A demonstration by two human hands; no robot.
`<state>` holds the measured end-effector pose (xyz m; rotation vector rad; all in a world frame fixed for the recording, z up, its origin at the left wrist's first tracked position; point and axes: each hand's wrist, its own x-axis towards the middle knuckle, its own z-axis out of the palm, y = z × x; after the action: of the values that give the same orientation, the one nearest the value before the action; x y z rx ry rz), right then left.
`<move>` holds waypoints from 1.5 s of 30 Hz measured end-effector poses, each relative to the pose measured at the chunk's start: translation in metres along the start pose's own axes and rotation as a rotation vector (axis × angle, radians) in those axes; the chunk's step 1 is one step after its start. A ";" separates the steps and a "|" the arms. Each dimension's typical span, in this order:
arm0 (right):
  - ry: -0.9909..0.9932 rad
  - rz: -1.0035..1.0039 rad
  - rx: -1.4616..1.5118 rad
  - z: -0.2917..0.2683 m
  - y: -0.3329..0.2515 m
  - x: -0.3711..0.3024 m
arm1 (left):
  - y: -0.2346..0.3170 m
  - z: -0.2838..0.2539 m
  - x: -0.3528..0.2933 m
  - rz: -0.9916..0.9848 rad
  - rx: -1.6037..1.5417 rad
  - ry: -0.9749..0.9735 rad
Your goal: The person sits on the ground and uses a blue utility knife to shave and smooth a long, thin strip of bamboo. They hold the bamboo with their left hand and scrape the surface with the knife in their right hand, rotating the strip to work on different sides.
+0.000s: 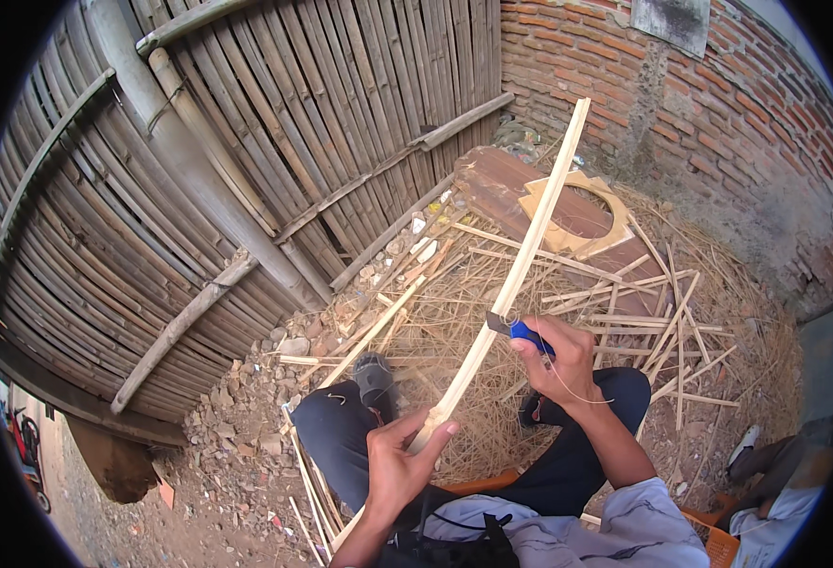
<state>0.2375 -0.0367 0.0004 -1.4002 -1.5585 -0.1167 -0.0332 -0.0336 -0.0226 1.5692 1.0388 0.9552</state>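
My left hand [399, 466] is wrapped round the lower part of a long pale bamboo strip [537, 227], which slants up and away to the right. Fine lines run along its length; whether it is one piece or a few laid together I cannot tell. My right hand [568, 360] grips the blue handle of a knife [533, 337], its dark blade against the strip about midway up. A thin curled sliver [579, 396] hangs by my right hand. Both hands are above my bent legs.
Bamboo fencing [274, 123] rises at left, a brick wall [719, 133] at back right. A pale frame with a round hole [594, 248] lies on a brown board [492, 194]. Cut strips [672, 327], shavings and rubble cover the ground. Another person's leg [767, 459] and an orange crate [719, 544] are at lower right.
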 end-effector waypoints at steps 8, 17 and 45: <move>-0.006 -0.062 -0.030 -0.010 0.023 0.010 | 0.002 -0.015 -0.006 -0.135 -0.021 -0.108; 0.130 0.120 -0.140 -0.050 0.097 0.066 | -0.004 -0.040 -0.035 -0.234 -0.074 -0.133; -0.205 -0.055 0.085 0.014 -0.010 -0.006 | 0.016 -0.020 0.024 0.016 0.125 0.077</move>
<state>0.2205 -0.0347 -0.0059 -1.3358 -1.7505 0.0607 -0.0411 -0.0073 -0.0004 1.6561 1.1598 0.9841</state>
